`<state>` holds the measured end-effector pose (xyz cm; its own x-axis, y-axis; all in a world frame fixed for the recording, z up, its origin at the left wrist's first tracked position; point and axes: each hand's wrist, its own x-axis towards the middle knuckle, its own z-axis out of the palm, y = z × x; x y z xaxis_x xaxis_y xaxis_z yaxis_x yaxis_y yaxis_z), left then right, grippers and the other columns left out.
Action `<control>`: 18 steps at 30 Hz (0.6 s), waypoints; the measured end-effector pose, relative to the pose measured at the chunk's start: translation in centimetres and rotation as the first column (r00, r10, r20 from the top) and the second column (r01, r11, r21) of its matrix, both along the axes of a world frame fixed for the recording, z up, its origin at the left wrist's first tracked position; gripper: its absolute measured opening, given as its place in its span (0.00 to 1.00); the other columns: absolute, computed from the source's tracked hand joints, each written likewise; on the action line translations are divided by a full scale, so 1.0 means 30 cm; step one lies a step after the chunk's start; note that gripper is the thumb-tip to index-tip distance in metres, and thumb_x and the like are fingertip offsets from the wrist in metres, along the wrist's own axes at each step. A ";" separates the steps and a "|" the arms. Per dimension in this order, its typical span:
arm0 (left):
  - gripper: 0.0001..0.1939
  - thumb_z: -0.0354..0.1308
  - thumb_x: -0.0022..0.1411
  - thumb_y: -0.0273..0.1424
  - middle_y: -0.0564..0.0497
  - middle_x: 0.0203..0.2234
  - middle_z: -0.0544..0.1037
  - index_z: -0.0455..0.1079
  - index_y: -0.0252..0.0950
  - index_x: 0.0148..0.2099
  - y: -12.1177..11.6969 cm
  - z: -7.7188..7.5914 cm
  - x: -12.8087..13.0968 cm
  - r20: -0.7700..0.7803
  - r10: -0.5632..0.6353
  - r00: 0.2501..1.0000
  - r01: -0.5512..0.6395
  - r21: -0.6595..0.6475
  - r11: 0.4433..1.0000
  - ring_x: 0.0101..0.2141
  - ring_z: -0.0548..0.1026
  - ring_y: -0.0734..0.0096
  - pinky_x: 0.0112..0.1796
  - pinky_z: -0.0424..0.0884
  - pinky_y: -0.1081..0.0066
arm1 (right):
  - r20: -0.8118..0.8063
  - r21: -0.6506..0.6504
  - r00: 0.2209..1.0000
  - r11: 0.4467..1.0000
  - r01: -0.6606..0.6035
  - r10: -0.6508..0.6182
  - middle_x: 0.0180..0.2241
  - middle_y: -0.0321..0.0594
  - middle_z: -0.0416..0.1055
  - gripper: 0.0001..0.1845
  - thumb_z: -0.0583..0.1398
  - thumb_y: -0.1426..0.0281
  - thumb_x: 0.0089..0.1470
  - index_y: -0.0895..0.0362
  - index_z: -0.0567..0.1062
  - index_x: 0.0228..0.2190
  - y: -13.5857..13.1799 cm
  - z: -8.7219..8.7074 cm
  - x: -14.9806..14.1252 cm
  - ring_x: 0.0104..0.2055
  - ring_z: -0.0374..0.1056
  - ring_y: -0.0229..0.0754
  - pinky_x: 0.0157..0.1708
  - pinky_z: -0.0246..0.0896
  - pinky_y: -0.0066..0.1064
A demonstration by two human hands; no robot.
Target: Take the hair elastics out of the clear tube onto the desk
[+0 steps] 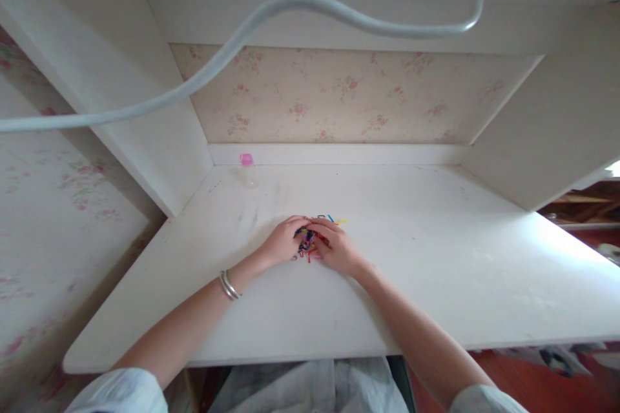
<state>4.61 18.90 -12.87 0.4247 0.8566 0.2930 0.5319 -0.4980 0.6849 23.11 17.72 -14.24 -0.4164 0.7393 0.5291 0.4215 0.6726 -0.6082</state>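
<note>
A small heap of thin coloured bands [309, 244], red, blue, yellow and black, lies in the middle of the white desk [411, 271]. My left hand [281, 242] and my right hand [336, 246] cup the heap from both sides, fingers curled over it and fingertips meeting above it. Most of the heap is hidden under my fingers. A few blue and yellow bands [336, 220] stick out behind my right hand. Silver bangles [228, 285] ring my left wrist.
A small clear bottle with a pink cap [248, 170] stands at the desk's back left, near the white side panel [159, 142]. A pale hose [271, 10] loops overhead. Floral wallpaper covers the back wall. The desk's front edge runs just before my forearms.
</note>
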 end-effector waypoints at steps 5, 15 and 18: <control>0.25 0.47 0.54 0.21 0.49 0.52 0.72 0.66 0.36 0.54 0.078 0.036 -0.023 0.170 0.114 0.979 -0.074 -0.222 0.972 0.53 0.69 0.66 0.56 0.63 0.65 | -0.162 -0.112 0.969 0.979 0.169 -0.185 0.49 0.44 0.70 0.16 0.56 0.68 0.56 0.52 0.73 0.46 0.017 0.035 0.065 0.52 0.65 0.44 0.54 0.59 0.42; 0.19 0.59 0.55 0.34 0.46 0.43 0.68 0.67 0.33 0.49 0.353 0.166 -0.326 0.198 0.757 0.622 -0.783 0.148 0.604 0.44 0.70 0.65 0.49 0.65 0.66 | -0.251 -0.286 0.898 0.914 0.287 -0.360 0.40 0.43 0.73 0.12 0.57 0.62 0.54 0.55 0.75 0.37 0.012 0.005 0.135 0.38 0.69 0.42 0.40 0.67 0.36; 0.34 0.65 0.49 0.41 0.41 0.48 0.64 0.61 0.30 0.54 0.445 0.160 -0.371 0.188 0.831 0.523 -0.852 0.078 0.519 0.47 0.68 0.60 0.50 0.64 0.64 | -0.219 -0.284 0.915 0.919 0.272 -0.338 0.36 0.42 0.73 0.12 0.56 0.63 0.55 0.55 0.75 0.36 0.005 0.002 0.122 0.33 0.68 0.40 0.36 0.66 0.34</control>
<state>-6.53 32.24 -8.07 -0.5167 0.7383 0.4334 0.6799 0.0463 0.7318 26.76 17.87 -14.18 -0.0228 0.9268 0.3749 0.3875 0.3539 -0.8513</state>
